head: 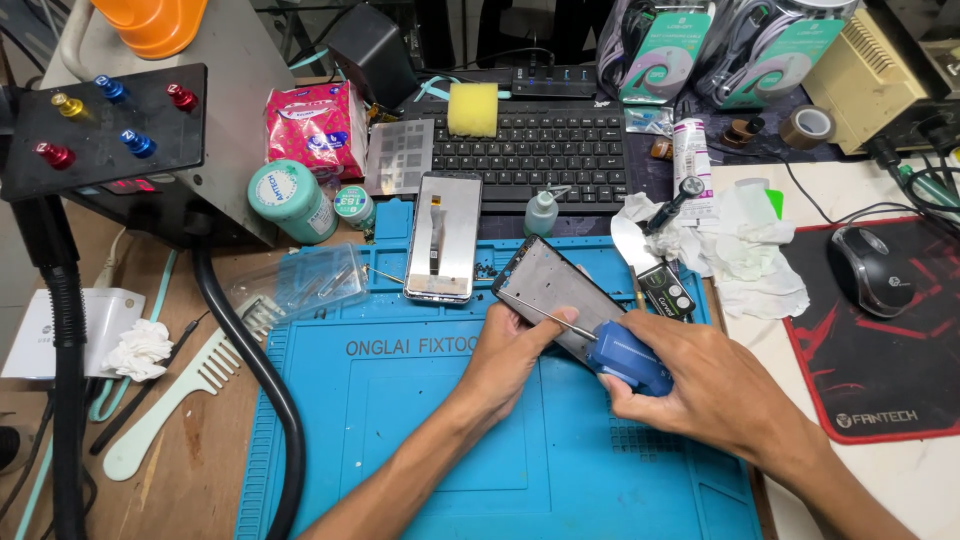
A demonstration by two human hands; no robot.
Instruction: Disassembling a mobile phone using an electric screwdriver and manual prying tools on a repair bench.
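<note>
Both our hands met over the blue mat (420, 440): left hand (510, 355) gripped the phone frame (555, 290) tilted, right hand (700, 385) clenched a blue-handled tool (625, 358), tip on it.

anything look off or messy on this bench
A few things. A yellow sponge sits on the black keyboard, covering its top edge. Crumpled white tissues are heaped beside the blue mat. Dark specks lie scattered on the mat near the phone frame, held by the left hand; the right hand grips a blue tool.
</note>
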